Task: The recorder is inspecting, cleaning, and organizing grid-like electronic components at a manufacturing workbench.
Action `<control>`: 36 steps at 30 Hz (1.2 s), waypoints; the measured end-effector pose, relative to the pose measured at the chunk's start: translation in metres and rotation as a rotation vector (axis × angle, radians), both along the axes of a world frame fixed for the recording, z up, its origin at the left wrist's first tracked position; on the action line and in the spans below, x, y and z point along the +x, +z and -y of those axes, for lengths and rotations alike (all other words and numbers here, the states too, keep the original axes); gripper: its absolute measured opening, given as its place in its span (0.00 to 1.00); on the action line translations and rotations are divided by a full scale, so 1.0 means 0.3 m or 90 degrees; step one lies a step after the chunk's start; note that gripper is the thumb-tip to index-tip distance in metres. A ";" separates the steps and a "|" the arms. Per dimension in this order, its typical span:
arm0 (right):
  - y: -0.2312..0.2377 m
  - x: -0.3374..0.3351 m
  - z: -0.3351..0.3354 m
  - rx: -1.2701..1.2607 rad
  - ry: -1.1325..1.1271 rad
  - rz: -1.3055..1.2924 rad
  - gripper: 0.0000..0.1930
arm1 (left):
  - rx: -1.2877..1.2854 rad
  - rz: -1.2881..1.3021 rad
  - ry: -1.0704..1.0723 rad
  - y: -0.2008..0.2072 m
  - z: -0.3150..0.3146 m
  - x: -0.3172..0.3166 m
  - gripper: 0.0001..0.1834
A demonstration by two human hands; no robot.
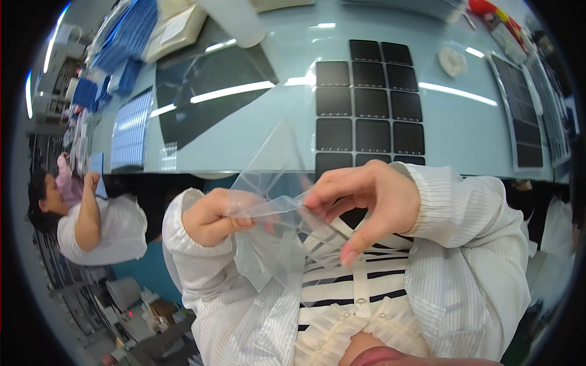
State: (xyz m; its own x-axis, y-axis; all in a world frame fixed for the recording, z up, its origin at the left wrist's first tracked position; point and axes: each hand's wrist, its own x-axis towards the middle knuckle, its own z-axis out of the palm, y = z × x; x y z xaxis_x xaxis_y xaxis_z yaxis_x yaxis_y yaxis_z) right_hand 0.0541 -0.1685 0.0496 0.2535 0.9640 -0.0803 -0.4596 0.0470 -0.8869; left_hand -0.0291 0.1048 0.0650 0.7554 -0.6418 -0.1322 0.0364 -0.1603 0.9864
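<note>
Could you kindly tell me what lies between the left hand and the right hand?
In the head view, creased clear plastic film spans the gap between the left hand and right hand.

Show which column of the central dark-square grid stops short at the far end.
The left column: it ends one row sooner, while the middle column and right column both reach farther back.
</note>
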 end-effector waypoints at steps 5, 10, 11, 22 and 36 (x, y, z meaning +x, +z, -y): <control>0.001 0.031 0.007 0.033 -0.006 0.043 0.39 | 0.097 0.026 -0.025 -0.036 -0.129 -0.029 0.14; 0.041 0.157 0.055 -0.061 -0.126 0.410 0.36 | 0.321 -0.059 0.286 -0.042 -0.320 -0.223 0.13; 0.043 0.158 0.048 -0.097 -0.183 0.494 0.34 | 0.362 -0.075 0.351 -0.040 -0.345 -0.308 0.12; 0.014 0.352 0.015 -0.213 -0.291 0.769 0.30 | 1.192 -0.388 0.738 -0.218 -0.510 -0.735 0.55; -0.010 0.474 0.049 -0.316 -0.356 0.890 0.28 | 0.833 -0.260 0.849 -0.355 -0.613 -0.689 0.36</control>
